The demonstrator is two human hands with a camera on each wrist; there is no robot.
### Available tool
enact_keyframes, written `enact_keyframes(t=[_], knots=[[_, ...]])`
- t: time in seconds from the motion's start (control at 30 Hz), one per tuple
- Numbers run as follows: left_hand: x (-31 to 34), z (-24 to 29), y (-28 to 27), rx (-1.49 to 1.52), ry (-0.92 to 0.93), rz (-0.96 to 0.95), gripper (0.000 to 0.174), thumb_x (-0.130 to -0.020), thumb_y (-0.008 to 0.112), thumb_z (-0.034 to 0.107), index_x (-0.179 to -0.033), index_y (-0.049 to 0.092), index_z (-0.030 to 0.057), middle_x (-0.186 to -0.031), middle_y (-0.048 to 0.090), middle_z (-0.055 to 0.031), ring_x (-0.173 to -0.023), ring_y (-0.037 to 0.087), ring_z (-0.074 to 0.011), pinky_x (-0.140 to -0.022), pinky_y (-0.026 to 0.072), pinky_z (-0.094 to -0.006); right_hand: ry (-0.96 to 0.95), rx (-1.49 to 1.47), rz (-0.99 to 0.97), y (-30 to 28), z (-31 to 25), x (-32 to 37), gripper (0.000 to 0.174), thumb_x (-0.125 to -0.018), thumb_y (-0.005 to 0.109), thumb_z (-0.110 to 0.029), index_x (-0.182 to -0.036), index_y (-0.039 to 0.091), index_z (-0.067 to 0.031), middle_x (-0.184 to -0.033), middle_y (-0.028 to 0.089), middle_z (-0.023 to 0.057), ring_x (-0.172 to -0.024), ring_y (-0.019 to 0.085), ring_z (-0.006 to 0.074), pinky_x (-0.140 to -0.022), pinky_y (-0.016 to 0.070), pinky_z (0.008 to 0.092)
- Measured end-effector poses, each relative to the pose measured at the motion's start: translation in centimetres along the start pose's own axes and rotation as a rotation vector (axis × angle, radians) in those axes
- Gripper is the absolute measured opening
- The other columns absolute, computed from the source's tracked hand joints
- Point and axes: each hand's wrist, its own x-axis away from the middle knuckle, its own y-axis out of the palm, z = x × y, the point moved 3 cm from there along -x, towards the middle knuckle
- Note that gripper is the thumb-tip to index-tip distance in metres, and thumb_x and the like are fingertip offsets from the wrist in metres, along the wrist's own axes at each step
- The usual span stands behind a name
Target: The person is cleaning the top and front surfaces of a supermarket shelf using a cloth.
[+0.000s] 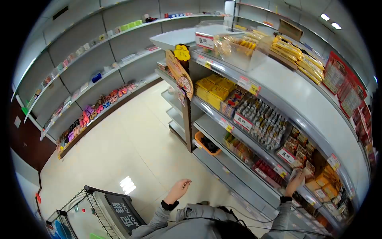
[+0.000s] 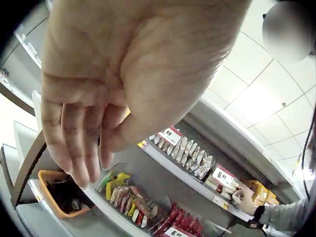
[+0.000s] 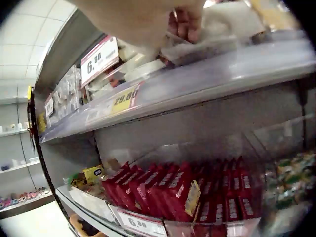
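Note:
My left hand [image 1: 177, 192] hangs over the floor in front of the shelves, holding nothing, its fingers relaxed and close together; its palm side [image 2: 94, 84] fills the upper left wrist view. At the middle shelf, my right hand [image 1: 293, 184] reaches in among snack packets. Its curled fingers [image 3: 183, 25] grip a whitish plastic packet [image 3: 217, 32], partly hidden by the hand. Beside it lie brown-and-red snack packets [image 1: 299, 145] behind a 6.80 price card [image 1: 286, 155]. Orange-yellow packs [image 1: 327, 182] stand to its right.
Below are dark red packets [image 3: 173, 195] in a clear bin. An orange basket [image 1: 207, 143] sits on a lower shelf at the left end. A wire cart [image 1: 89, 207] with a black sign [image 1: 121, 213] stands at lower left. Slippers [image 1: 97, 109] line the far wall shelf.

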Motion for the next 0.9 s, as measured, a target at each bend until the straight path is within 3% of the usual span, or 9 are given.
enact_keyframes(t=[0.07,0.2,0.27,0.37,0.43,0.53,0.7,0.83,0.9], knots=[[-0.1,0.2,0.2,-0.010,0.009,-0.020,0.021,-0.094,0.050,0.009,-0.108,0.061,-0.0019,-0.093,0.067,-0.0152,-0.085,0.065,-0.0221,-0.071,0.0509,-0.0315,-0.068,0.030,0.060,0.6,-0.2,0.2,0.040,-0.095,0.048,-0.002,-0.134,0.042,-0.0039,-0.143,0.036,0.0186,-0.134,0.031,0.0370,-0.110,0.0353,0.0465],[0.3,1.7,0.5,-0.007,-0.018,0.009,0.022,-0.095,0.049,0.011,-0.109,0.060,-0.0023,-0.095,0.067,-0.0154,-0.088,0.065,-0.0239,-0.074,0.0510,-0.0332,-0.037,0.148,-0.083,-0.9,-0.3,-0.2,0.036,-0.096,0.048,-0.002,-0.131,0.046,-0.0051,-0.142,0.036,0.0182,-0.133,0.032,0.0360,-0.111,0.0374,0.0468],[0.3,2.6,0.5,-0.019,-0.034,0.046,0.023,-0.095,0.048,0.011,-0.109,0.060,-0.0022,-0.096,0.067,-0.0155,-0.088,0.065,-0.0242,-0.074,0.0509,-0.0333,-0.047,0.165,0.123,-1.5,0.1,-0.3,0.035,-0.096,0.046,0.000,-0.131,0.045,-0.0072,-0.138,0.038,0.0173,-0.125,0.040,0.0350,-0.107,0.0416,0.0470],[1.1,3.6,0.8,-0.007,-0.054,0.055,0.023,-0.095,0.048,0.012,-0.109,0.060,-0.0021,-0.096,0.067,-0.0157,-0.088,0.065,-0.0246,-0.073,0.0505,-0.0337,0.025,0.154,0.130,-3.1,0.9,-0.3,0.034,-0.096,0.045,0.001,-0.129,0.046,-0.0067,-0.133,0.041,0.0177,-0.121,0.042,0.0356,-0.106,0.0430,0.0476],[1.9,3.3,1.7,0.009,-0.059,0.050,0.023,-0.095,0.048,0.012,-0.109,0.060,-0.0021,-0.096,0.066,-0.0158,-0.088,0.064,-0.0249,-0.073,0.0503,-0.0338,-0.072,0.133,-0.005,-4.5,-0.3,-0.6,0.031,-0.095,0.042,0.004,-0.124,0.047,-0.0031,-0.124,0.046,0.0178,-0.114,0.046,0.0375,-0.086,0.0458,0.0476],[2.5,2.8,2.6,-0.020,-0.057,0.071,0.023,-0.095,0.048,0.012,-0.109,0.060,-0.0017,-0.095,0.066,-0.0160,-0.086,0.064,-0.0247,-0.071,0.0500,-0.0338,-0.338,0.202,0.143,-2.4,1.2,-0.7,0.031,-0.092,0.046,0.007,-0.120,0.050,-0.0037,-0.118,0.048,0.0176,-0.111,0.047,0.0372,-0.084,0.0453,0.0482],[2.8,3.6,4.0,-0.048,-0.116,0.036,0.023,-0.095,0.048,0.011,-0.111,0.060,-0.0008,-0.097,0.066,-0.0161,-0.087,0.064,-0.0245,-0.073,0.0499,-0.0328,-0.440,0.108,0.025,-0.2,2.7,-0.2,0.038,-0.085,0.053,0.010,-0.119,0.052,-0.0042,-0.127,0.047,0.0165,-0.121,0.044,0.0370,-0.095,0.0457,0.0489],[2.6,4.7,5.4,-0.031,-0.055,0.043,0.023,-0.095,0.048,0.011,-0.109,0.061,-0.0006,-0.097,0.066,-0.0154,-0.086,0.064,-0.0242,-0.073,0.0502,-0.0325,-0.424,0.107,-0.017,-2.4,2.2,-0.4,0.033,-0.088,0.050,0.009,-0.119,0.051,-0.0026,-0.126,0.047,0.0174,-0.119,0.045,0.0385,-0.091,0.0458,0.0478],[3.1,5.2,6.0,-0.011,-0.009,0.153,0.022,-0.094,0.049,0.010,-0.107,0.062,-0.0009,-0.095,0.067,-0.0149,-0.083,0.065,-0.0235,-0.072,0.0505,-0.0323,-0.211,-0.022,-0.041,-4.4,2.7,-0.5,0.032,-0.088,0.049,0.009,-0.118,0.052,-0.0014,-0.122,0.047,0.0181,-0.115,0.046,0.0394,-0.086,0.0444,0.0453]])
